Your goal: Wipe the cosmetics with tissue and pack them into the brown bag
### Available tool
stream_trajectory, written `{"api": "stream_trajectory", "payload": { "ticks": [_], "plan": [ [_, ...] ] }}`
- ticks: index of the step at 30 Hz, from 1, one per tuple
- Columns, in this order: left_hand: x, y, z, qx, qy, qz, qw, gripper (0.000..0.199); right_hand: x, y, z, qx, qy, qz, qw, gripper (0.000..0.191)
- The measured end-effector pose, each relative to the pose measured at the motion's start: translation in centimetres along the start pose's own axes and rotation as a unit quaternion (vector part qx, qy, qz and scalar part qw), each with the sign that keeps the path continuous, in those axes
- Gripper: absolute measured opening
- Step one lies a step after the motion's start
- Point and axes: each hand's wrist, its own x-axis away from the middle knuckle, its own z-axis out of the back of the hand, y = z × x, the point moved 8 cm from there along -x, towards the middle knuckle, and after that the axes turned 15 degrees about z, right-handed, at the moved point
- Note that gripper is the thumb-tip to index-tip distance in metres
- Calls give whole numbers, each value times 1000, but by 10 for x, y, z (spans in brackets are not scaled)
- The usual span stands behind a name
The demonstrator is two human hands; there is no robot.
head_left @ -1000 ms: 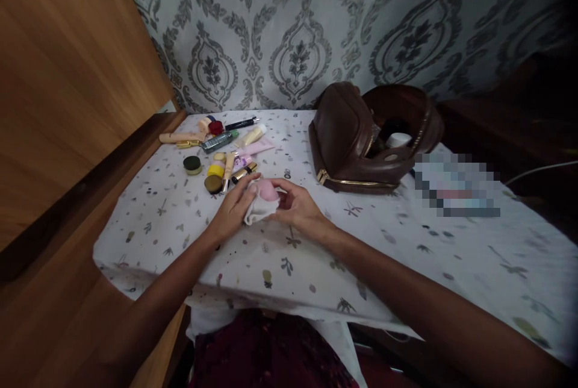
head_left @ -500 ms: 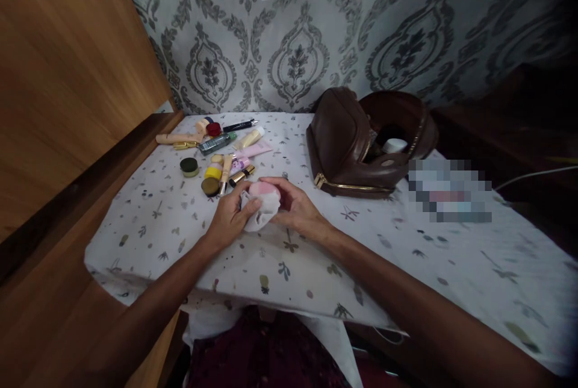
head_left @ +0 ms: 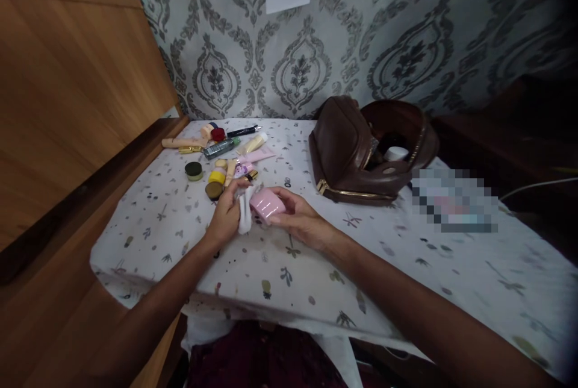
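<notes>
My left hand (head_left: 226, 214) is closed on a white cloth (head_left: 245, 210), bunched against the left side of a small pink jar (head_left: 267, 204). My right hand (head_left: 298, 217) grips that jar from its right side, thumb in front and fingers behind. The jar is tilted, its glossy side facing me. Just beyond my left hand lies a group of cosmetics: a yellow jar (head_left: 217, 176), a round brown-topped pot (head_left: 214, 190), a gold-and-black tube (head_left: 251, 175) and a pink tube (head_left: 256, 155).
An open brown leather bag (head_left: 345, 153) stands at the back right, a white-lidded container (head_left: 397, 153) inside. A dark-lidded jar (head_left: 194, 171) and a clear green-capped bottle (head_left: 220, 148) are at the left. A wooden panel (head_left: 81, 68) borders the table's left side.
The jar has turned so its glossy pink side shows. The cloth has shifted off its front to the left, with my left hand. The whole view has moved slightly.
</notes>
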Motion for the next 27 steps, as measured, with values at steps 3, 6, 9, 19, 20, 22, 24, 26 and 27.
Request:
{"api": "stream_trajectory", "payload": {
  "ticks": [3,6,9,19,20,22,24,26,27],
  "plan": [
    [6,14,3,-79,44,-63,994,22,0,-2,-1,2,15,3,1000,51],
    [10,22,2,-133,66,-107,983,24,-1,-3,2,39,21,5,999,50],
    [14,26,-1,-169,71,-138,973,27,-2,-3,6,63,29,14,997,54],
    [14,27,13,-134,117,-122,976,19,4,2,-9,77,-46,-9,996,60],
    [15,27,14,-136,126,-123,975,19,4,2,-10,82,-47,-12,995,61],
    [17,27,11,-151,141,-128,970,20,5,3,-8,90,-37,-15,995,61],
    [21,29,4,-176,146,-148,962,19,4,3,-7,93,-22,-9,995,60],
    [26,30,-5,-197,142,-178,954,19,4,3,-7,84,-10,-7,996,59],
    [29,31,-9,-206,139,-193,949,20,3,3,-7,75,-3,-8,997,58]
  ]
}}
